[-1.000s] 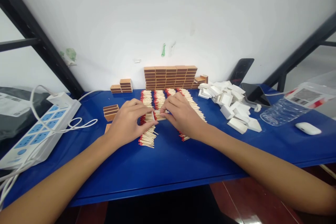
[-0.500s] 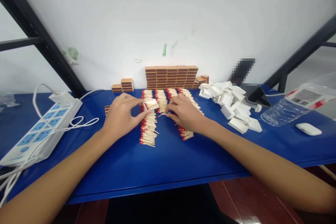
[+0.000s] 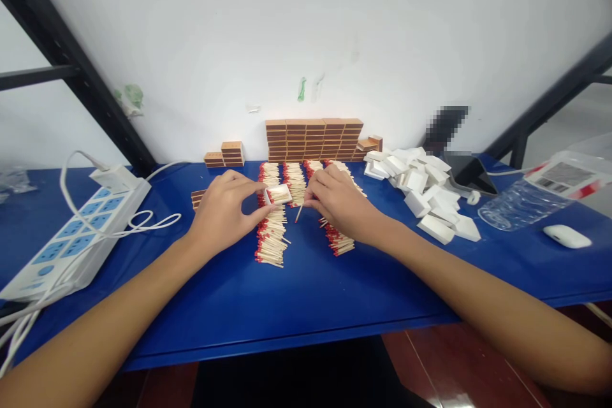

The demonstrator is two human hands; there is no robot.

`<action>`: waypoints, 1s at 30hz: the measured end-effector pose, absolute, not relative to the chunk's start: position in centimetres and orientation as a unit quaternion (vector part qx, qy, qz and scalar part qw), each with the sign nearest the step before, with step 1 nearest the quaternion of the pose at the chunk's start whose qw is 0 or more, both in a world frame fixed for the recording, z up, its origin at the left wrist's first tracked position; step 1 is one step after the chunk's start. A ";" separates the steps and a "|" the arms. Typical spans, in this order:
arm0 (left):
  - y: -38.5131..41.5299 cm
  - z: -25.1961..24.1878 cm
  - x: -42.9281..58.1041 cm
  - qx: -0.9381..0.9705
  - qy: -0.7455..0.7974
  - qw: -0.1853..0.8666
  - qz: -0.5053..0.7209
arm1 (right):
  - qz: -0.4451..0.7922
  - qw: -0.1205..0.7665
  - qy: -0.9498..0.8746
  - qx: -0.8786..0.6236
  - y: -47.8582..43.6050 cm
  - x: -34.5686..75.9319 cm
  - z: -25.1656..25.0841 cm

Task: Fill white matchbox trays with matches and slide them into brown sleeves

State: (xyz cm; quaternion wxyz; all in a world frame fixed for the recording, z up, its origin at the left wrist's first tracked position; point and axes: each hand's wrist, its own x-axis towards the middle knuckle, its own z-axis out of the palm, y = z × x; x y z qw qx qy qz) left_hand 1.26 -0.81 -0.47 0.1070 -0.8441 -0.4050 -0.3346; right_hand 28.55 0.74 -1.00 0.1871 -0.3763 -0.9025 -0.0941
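Observation:
My left hand (image 3: 224,210) pinches a small white matchbox tray (image 3: 278,194) with matches in it, held just above rows of red-tipped matches (image 3: 271,236) on the blue table (image 3: 306,293). My right hand (image 3: 337,203) is closed in a pinch on a single match (image 3: 299,213) that hangs down from its fingertips, close to the tray's right side. More match rows (image 3: 340,243) lie under and beside my right hand.
A wall of stacked brown matchbox sleeves (image 3: 313,140) stands at the back, with smaller stacks (image 3: 224,155) to its left. A heap of white trays (image 3: 425,194) lies at right. A power strip (image 3: 71,229) with cables, a plastic bag (image 3: 540,194) and a white mouse (image 3: 567,236) flank the sides.
My left hand lifted the filled tray off the match rows and moved it back. My right hand drew away from the tray and now pinches one match.

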 end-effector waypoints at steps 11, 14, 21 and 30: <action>-1.9 -0.5 2.8 -0.876 -0.340 0.059 -0.336 | -0.111 0.270 -0.886 -0.361 -1.1 26.8 -0.5; -2.2 -0.4 3.0 -0.877 -0.331 0.059 -0.344 | -0.097 0.280 -0.888 -0.351 -1.3 26.6 -0.6; -1.2 -0.1 1.5 -0.840 -0.392 0.110 -0.358 | 0.021 0.228 -0.914 -0.334 -0.2 29.3 0.0; -1.3 -0.2 1.7 -0.837 -0.400 0.126 -0.352 | 0.044 0.159 -0.928 -0.334 0.5 30.2 -0.8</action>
